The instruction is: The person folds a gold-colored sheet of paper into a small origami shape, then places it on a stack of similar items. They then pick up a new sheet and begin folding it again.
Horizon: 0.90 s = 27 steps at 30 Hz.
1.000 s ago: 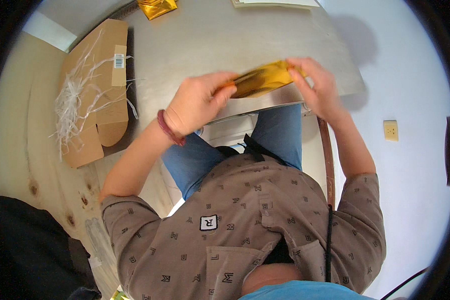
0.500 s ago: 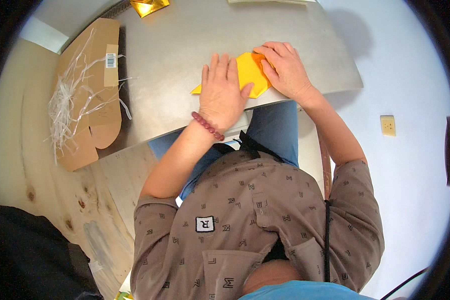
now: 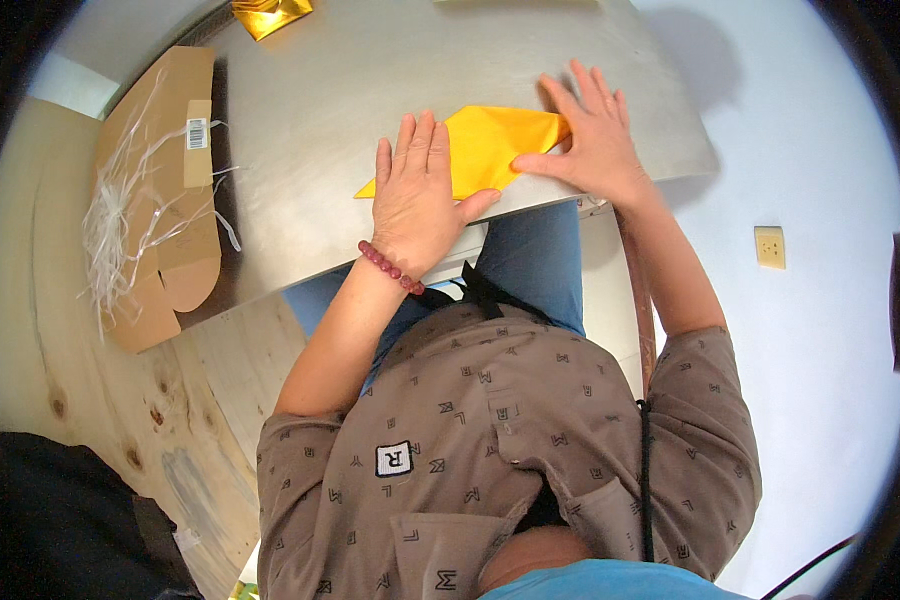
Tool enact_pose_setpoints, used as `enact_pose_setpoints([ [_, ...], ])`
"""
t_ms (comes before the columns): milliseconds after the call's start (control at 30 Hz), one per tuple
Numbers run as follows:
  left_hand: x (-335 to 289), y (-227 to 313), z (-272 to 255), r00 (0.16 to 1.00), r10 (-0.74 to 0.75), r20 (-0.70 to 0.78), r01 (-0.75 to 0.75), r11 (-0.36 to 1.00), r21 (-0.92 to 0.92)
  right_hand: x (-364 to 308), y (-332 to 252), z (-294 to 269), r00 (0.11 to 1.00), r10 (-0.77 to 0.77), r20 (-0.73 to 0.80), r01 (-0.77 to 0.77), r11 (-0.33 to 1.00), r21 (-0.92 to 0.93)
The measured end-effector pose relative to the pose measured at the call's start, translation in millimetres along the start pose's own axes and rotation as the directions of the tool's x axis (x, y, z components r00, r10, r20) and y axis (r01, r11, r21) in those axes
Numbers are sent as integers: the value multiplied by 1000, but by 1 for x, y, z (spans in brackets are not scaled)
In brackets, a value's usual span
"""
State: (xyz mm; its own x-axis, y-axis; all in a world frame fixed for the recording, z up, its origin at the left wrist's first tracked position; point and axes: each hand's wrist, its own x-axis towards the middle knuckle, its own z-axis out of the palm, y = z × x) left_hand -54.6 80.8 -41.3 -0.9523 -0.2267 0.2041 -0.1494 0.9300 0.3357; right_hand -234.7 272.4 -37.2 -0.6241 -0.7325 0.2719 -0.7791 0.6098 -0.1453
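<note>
A folded sheet of yellow paper [image 3: 490, 140] lies flat on the grey table [image 3: 340, 90] near its front edge, a pointed corner at each side. My left hand [image 3: 413, 190] rests flat over its left part, fingers stretched out and thumb spread along the lower edge. Beyond that hand only the paper's left tip shows. At the right end, my right hand [image 3: 590, 140] has its fingers spread over the right corner, with the thumb lying by the lower edge. Neither hand grips the paper.
A brown cardboard piece [image 3: 185, 265] with a bundle of clear plastic strips [image 3: 120, 215] stands at the table's left. A shiny gold folded paper piece [image 3: 270, 14] sits at the far left. The white wall [image 3: 800, 340] with a socket [image 3: 770, 247] rises at the right.
My right hand has opened and moved right, from a curled hold on the fold to spread fingers. The paper's right side now reaches out to a point. The whole view has shifted slightly.
</note>
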Motion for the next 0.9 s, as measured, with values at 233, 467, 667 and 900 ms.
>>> enact_pose_setpoints([
  [233, 0, -1, 1, 1000, 14, -8, -14, 999, 33, 5, 82, 12, 974, 208, -90, -215, 973, -80],
  [467, -1, -2, 1, 1000, 4, -4, -4, 1000, 24, 6, 53, -14, 923, 37, -382, 45, 978, 205],
  [667, -1, -2, 4, 1000, -2, -7, 2, 1000, 0, 5, -55, -9, 916, -367, -160, 400, 837, 373],
  [900, -3, -1, 7, 999, 18, -46, -18, 1000, -7, 17, -70, 11, 951, -300, -73, 309, 929, 205],
])
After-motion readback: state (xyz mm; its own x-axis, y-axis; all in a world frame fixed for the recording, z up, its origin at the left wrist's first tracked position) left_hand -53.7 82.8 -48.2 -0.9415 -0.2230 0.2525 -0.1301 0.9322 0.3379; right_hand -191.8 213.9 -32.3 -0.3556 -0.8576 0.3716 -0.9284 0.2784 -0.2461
